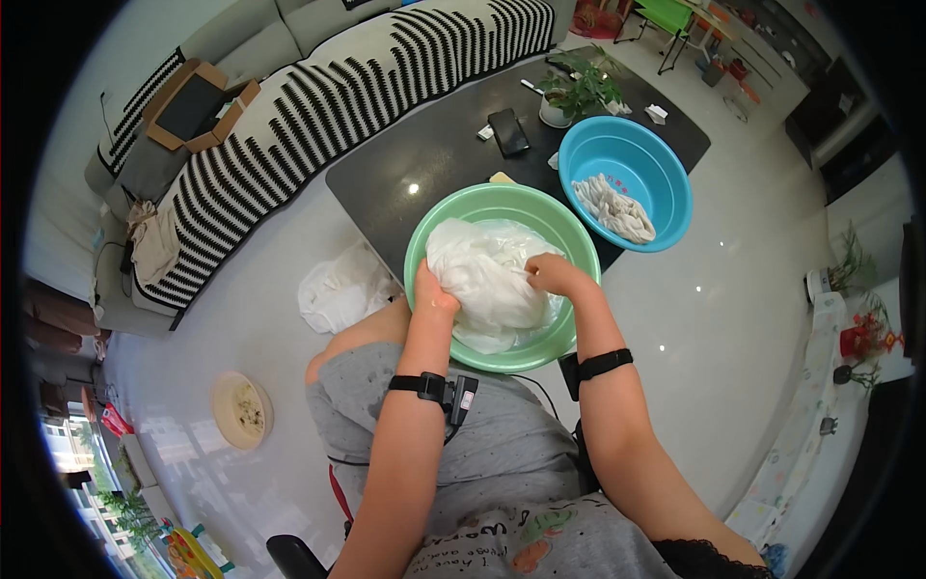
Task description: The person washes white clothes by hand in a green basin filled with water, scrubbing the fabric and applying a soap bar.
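Observation:
Wet white cloth is bunched up in a green plastic basin in front of me, with water around it. My left hand grips the cloth at the basin's left side; most of its fingers are hidden under a fold. On the right, my right hand has its fingers curled and pinches the cloth near the basin's inner wall. Beyond it, a blue plastic basin holds a twisted, off-white cloth.
Both basins are at a dark coffee table bearing a black phone and a potted plant. A white cloth heap and a cream basin are on the floor. Behind stands a sofa with a striped cover.

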A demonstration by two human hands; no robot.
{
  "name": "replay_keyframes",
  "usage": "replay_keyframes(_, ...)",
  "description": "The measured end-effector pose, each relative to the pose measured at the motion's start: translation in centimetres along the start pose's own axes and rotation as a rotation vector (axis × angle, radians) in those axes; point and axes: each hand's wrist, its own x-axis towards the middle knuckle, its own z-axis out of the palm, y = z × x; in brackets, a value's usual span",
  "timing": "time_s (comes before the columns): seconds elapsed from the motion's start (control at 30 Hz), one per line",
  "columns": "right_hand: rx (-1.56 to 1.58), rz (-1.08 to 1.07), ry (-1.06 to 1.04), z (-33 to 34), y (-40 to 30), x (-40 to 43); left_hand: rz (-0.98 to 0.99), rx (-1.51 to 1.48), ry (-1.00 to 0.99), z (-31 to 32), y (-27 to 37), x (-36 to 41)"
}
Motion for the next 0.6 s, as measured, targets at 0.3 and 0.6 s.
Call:
replay_keyframes(0.3, 0.642, 0.049, 0.416, -2.2, -2.9, 0.1, 0.714, 1.290, 0.605, 0.4, -0.6, -0.8)
replay_keyframes(0.6, 0.848, -0.028, 0.512, -1.7, -3.3, 0.6, 0.805, 1.828, -0.023, 1.1, -0.2, -1.2)
